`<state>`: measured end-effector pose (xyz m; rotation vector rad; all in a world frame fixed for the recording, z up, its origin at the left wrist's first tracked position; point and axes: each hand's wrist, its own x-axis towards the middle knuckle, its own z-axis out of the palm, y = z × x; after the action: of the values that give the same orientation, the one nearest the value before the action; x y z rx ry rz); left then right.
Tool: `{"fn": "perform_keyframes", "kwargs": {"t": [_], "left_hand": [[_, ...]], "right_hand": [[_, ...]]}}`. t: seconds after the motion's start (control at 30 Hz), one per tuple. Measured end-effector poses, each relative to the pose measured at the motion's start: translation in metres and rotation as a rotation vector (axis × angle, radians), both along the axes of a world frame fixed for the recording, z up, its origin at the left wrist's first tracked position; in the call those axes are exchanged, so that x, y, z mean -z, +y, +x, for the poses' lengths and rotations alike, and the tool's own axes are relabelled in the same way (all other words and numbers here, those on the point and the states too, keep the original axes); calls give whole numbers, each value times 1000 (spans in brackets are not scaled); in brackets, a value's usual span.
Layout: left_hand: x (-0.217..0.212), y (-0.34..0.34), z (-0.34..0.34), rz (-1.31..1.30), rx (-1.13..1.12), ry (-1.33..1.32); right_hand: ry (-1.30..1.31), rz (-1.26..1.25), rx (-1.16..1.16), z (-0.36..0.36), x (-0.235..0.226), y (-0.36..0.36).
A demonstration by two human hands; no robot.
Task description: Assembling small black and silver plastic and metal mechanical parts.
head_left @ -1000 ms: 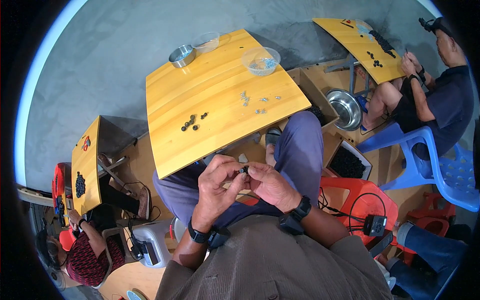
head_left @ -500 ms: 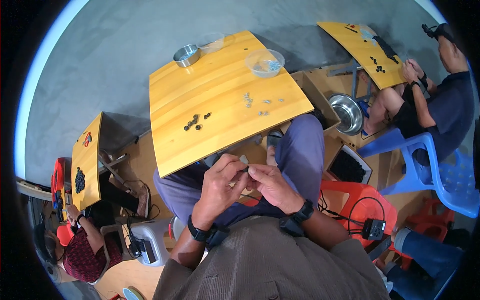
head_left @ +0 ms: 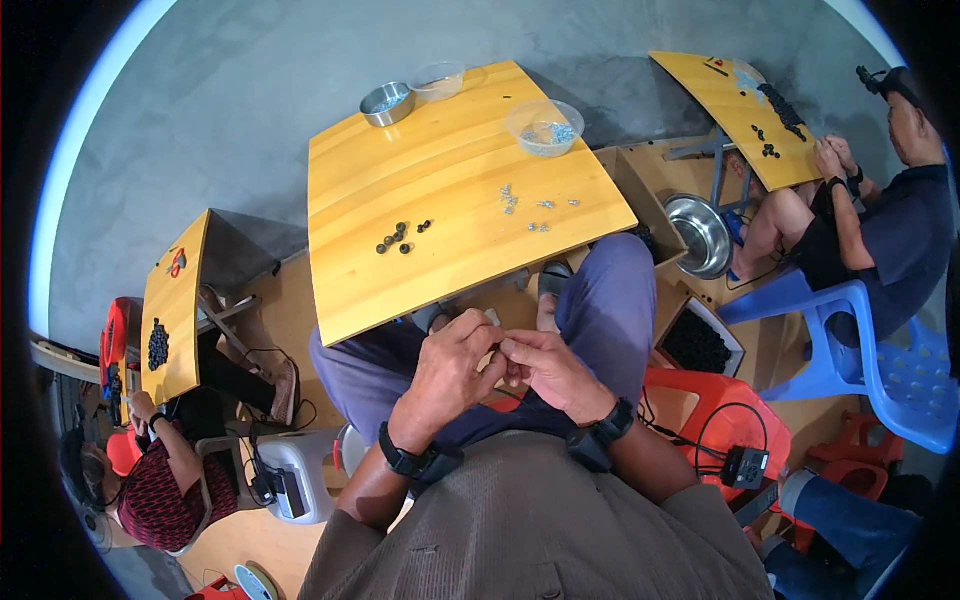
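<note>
Several round black pieces (head_left: 401, 238) are spread far-left, nearer the left hand (head_left: 455, 365), met by the right hand (head_left: 552, 370) (grips cannot be told).

The left hand's (head_left: 455, 365) fingers have curled farther inward, closing against the fingertips of the right hand (head_left: 553, 368). The small black part, visible between them one second earlier, is now not discernible; it appears to be covered by the fingers. The view has tilted: the central yellow table (head_left: 400, 185) sits farther right, the blue chair (head_left: 870, 345) lower.
</note>
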<state>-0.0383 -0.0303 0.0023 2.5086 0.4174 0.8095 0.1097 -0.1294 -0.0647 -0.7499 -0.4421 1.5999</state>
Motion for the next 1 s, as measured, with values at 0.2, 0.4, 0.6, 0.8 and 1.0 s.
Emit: {"fn": "perform_keyframes", "kwargs": {"t": [0.2, 0.4, 0.6, 0.8, 1.0], "left_hand": [[-1, 2, 0, 18, 21, 56], [7, 4, -1, -56, 10, 93], [10, 8, -1, -497, 32, -63], [31, 13, 4, -436, -40, 204], [38, 8, 13, -397, -106, 78]], "right_hand": [[41, -20, -60, 2, 5, 0], [65, -27, -77, 2, 12, 0], [160, -12, -46, 5, 17, 1], [19, 70, -77, -8, 20, 7], [49, 16, -75, -6, 24, 5]]}}
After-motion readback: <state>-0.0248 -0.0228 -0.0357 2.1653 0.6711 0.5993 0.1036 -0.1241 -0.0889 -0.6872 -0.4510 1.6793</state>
